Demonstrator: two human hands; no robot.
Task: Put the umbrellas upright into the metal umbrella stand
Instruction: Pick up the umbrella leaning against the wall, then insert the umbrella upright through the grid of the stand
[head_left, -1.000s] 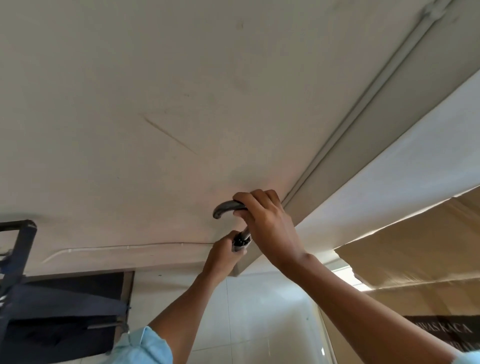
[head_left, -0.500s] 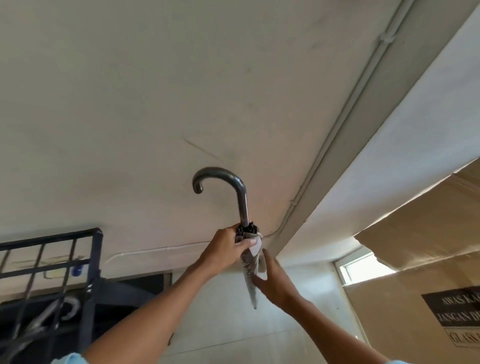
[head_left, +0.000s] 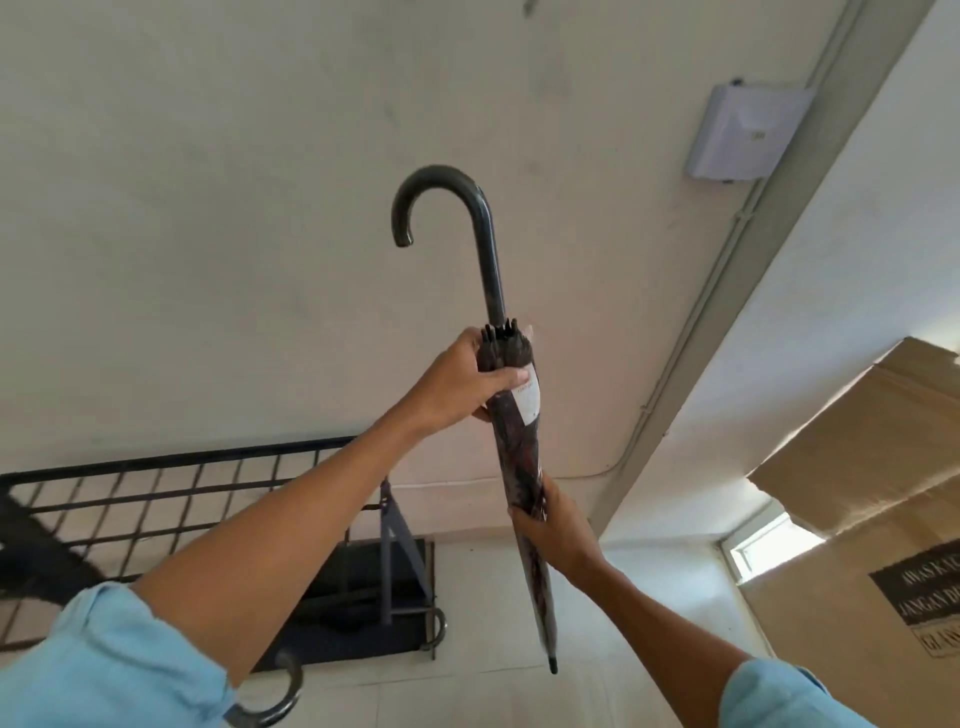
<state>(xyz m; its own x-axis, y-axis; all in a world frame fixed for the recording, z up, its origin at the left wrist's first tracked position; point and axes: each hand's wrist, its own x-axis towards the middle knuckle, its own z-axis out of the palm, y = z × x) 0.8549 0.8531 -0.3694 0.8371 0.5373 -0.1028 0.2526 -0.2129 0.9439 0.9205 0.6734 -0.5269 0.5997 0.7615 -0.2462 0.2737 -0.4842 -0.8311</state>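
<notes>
Left grip (head_left: 462, 384) wraps the furled umbrella (head_left: 519, 467) near its rib tips; right grip (head_left: 553, 525) clasps it lower. Hook handle up, tip hanging clear above the floor, right of the black metal stand (head_left: 171, 488).

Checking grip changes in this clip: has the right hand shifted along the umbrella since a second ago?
Yes. The right hand left the hooked handle and now grips the folded canopy lower down, below the left hand and nearer the tip.
</notes>
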